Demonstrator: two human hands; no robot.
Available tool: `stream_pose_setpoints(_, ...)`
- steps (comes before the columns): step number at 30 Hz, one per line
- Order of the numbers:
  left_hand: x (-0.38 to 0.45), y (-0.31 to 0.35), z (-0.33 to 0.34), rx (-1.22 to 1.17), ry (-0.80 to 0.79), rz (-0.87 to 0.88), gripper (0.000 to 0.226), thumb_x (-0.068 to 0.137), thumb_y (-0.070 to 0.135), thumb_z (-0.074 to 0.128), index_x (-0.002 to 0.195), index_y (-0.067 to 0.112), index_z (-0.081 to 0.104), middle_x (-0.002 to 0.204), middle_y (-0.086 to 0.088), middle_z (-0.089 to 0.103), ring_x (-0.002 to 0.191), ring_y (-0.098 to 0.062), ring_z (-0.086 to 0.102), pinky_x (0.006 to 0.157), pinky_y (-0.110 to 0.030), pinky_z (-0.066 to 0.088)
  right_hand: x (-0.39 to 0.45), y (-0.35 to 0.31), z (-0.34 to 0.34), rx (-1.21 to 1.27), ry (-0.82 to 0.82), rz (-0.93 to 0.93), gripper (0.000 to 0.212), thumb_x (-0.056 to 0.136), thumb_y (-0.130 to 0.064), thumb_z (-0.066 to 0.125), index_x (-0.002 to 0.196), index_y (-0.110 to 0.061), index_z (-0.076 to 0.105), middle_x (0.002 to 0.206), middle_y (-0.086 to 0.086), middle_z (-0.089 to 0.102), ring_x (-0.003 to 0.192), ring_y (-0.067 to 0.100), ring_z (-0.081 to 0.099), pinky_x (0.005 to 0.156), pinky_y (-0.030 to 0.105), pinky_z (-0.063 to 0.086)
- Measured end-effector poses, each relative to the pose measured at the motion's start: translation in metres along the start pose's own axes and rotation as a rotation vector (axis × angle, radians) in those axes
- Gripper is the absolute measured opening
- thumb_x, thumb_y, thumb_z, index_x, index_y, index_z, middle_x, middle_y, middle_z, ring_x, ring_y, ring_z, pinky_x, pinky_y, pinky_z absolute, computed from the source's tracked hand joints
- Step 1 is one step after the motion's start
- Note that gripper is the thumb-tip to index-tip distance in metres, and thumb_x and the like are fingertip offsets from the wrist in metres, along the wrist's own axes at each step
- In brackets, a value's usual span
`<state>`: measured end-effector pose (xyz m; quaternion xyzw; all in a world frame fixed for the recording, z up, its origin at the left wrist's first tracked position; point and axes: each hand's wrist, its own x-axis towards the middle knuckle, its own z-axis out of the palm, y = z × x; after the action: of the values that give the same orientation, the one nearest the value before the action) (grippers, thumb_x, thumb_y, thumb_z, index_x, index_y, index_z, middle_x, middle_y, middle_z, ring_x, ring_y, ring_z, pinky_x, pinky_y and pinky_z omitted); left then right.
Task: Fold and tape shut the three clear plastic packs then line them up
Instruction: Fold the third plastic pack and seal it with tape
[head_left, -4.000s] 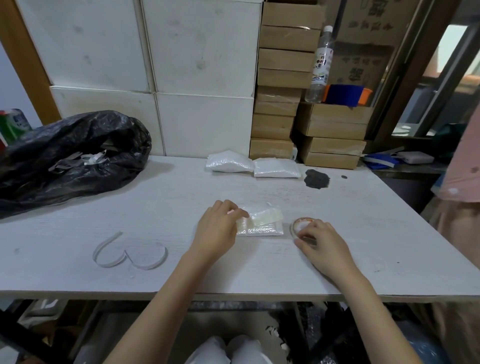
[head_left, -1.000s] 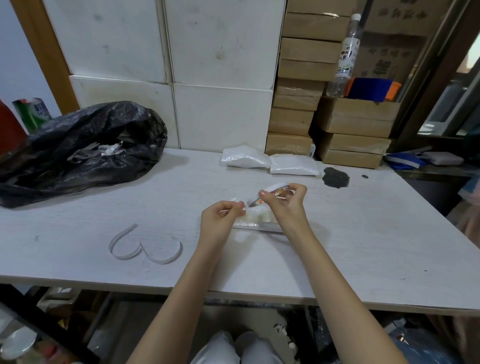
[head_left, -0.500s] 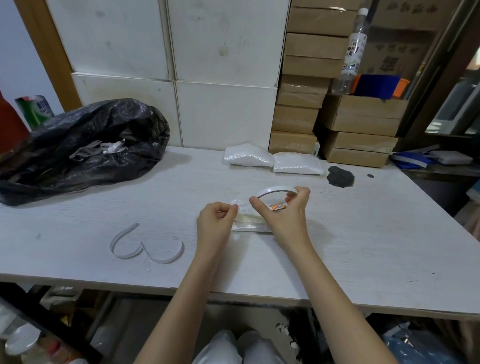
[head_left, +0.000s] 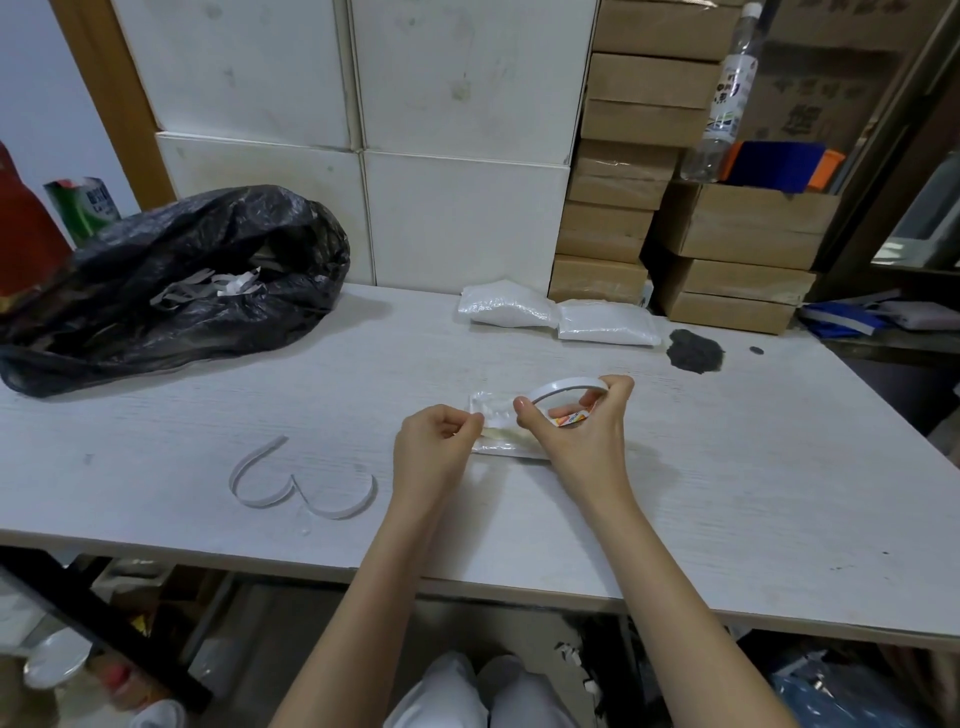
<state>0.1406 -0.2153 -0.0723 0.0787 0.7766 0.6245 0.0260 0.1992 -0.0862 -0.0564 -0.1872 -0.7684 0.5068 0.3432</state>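
Pack number three (head_left: 498, 415), clear and only partly showing, lay flat on the white table (head_left: 727, 493) directly under and just beyond my fingertips. My left hand (head_left: 434, 447) was curled, thumb and forefinger pinched together at the pack's left edge (on the loose end of the tape, I think, though the strip itself was too thin to make out). My right hand (head_left: 582, 431) gripped the tape roll (head_left: 563, 388), thumb on its near-left rim and fingers hooked over the far-right rim, holding it tilted just above the pack. Off to the left of my left hand, well apart, a curled white strip (head_left: 301, 488) lay on the tabletop. Farther out beyond my fingers, two white filled packs (head_left: 558, 314) sat side by side, touching, near the table's back edge. A small dark patch (head_left: 693, 351) marked the surface to their right. Far left, a crumpled black bag (head_left: 182, 280) slumped against the white wall panels (head_left: 467, 218), and brown cartons (head_left: 623, 171) were stacked behind the packs.
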Motion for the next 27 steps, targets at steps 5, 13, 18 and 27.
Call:
stream_pose_setpoints(5,-0.004,0.002,0.003,0.110,0.053,0.004,0.016,0.082,0.023,0.065,0.068,0.017,0.062,0.070,0.008,0.066,0.076,-0.012,0.064,0.068,-0.024,0.046,0.001,-0.001,0.001,-0.023,-0.003,-0.020,0.069,0.063,-0.031,0.085,0.102,-0.020,0.028,0.111,0.014,0.044,0.082,0.017,0.056,0.070,0.025,0.047)
stream_pose_setpoints(13,-0.008,0.000,0.004,0.110,0.107,0.014,0.027,0.080,0.022,0.067,0.072,0.021,0.041,0.079,-0.001,0.064,0.073,-0.016,0.059,0.064,-0.029,0.041,0.003,-0.008,0.000,-0.148,-0.092,-0.035,0.071,0.065,-0.038,0.082,0.104,-0.022,0.026,0.115,0.004,0.037,0.092,0.017,0.052,0.076,0.030,0.047)
stream_pose_setpoints(18,-0.010,0.002,0.007,0.473,-0.012,0.197,0.037,0.092,0.016,0.047,0.123,0.034,0.056,0.083,0.000,0.060,0.085,-0.020,0.058,0.068,-0.031,0.041,0.004,-0.016,0.002,-0.342,-0.150,-0.052,0.073,0.062,-0.050,0.079,0.106,-0.022,0.028,0.109,0.000,0.040,0.090,0.019,0.052,0.082,0.041,0.049)
stream_pose_setpoints(27,-0.013,0.006,0.011,0.695,-0.025,0.187,0.024,0.089,0.007,0.039,0.093,0.005,0.062,0.095,-0.012,0.059,0.097,-0.030,0.053,0.063,-0.032,0.032,0.004,-0.042,0.016,-0.702,0.000,-0.474,0.061,0.054,-0.037,0.081,0.096,-0.003,0.052,0.090,0.015,0.049,0.075,0.035,0.054,0.064,0.035,0.047)
